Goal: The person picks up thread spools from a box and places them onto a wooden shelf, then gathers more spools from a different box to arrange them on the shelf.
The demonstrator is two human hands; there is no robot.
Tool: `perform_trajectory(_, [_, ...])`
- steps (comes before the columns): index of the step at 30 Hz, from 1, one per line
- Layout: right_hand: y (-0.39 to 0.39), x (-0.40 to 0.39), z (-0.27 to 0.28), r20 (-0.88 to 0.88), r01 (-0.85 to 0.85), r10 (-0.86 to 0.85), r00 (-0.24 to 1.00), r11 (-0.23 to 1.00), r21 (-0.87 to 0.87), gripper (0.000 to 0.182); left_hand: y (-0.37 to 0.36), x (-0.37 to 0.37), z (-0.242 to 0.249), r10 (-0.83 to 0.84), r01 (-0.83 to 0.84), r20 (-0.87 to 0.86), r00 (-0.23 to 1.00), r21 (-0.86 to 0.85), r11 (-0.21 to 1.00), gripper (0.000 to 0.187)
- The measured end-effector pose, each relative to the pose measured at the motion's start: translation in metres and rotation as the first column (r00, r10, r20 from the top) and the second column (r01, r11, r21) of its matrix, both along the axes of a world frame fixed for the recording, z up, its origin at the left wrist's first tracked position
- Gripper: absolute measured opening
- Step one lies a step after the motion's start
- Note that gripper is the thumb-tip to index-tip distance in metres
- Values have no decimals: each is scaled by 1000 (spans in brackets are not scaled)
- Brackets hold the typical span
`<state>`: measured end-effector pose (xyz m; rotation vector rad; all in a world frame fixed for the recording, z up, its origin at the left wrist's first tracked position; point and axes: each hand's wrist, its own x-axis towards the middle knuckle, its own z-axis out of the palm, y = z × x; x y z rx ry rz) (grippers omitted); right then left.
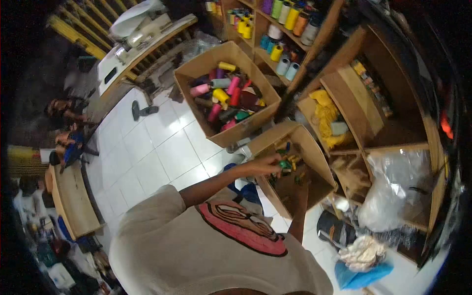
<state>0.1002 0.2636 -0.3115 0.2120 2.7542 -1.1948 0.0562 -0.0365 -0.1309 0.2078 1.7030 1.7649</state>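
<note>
My left hand (pixel 267 166) reaches over a small cardboard box (pixel 290 135). Its fingers are curled down at a green thread spool (pixel 284 165) and appear closed on it. Around it in the box lie several small spools, among them yellow ones (pixel 295 159), with a dark blue one near the far side. My right forearm (pixel 299 211) reaches over the near wall into the same box. My right hand (pixel 300 180) is in shadow there, close to the small spools, and its fingers cannot be made out.
A larger cardboard box (pixel 196 115) beyond holds many coloured thread cones. Shelves (pixel 265 49) with more cones stand behind. On the right, a wooden cabinet (pixel 388 135) holds yellow cloth (pixel 323 110) and clear plastic bags (pixel 388 196). A sewing machine table (pixel 142 51) stands far left.
</note>
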Motion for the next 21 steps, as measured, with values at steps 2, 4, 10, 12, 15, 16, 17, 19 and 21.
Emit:
perform_trajectory(2, [-5,-13,36,-44,2,-7,999,993,-117,41,3,-8,8,5,-14,72,997,126,992,33])
perform_trajectory(4, [-12,-17,81,63,17,5,998,936,-351,42,7,-13,4,22,-41,96,995,191,981,31])
perform_trajectory(10, [-97,-21,243,-60,89,-190,980,687,-722,46,9,-36,64,96,-36,-176,980,315,948,36])
perform_trajectory(12, [-110,-23,265,-74,59,-197,978,592,-804,46,8,-40,75,116,-48,-177,977,344,938,33])
perform_trajectory(15, [-127,-28,293,-101,-7,-186,977,449,-894,43,5,-45,91,156,-58,-265,952,344,937,32])
perform_trajectory(16, [-130,-28,299,-118,-21,-192,974,445,-895,42,5,-48,96,163,-63,-266,950,347,936,33])
perform_trajectory(17, [-133,-29,304,-135,-34,-198,971,441,-897,41,4,-51,100,169,-67,-268,948,351,934,34])
perform_trajectory(19, [-135,-32,311,-203,-109,-174,964,437,-893,38,3,-48,111,179,-72,-189,966,467,881,39])
perform_trajectory(21, [-137,-32,314,-213,-106,-199,957,443,-890,38,-1,-48,123,189,-78,-230,955,420,904,40])
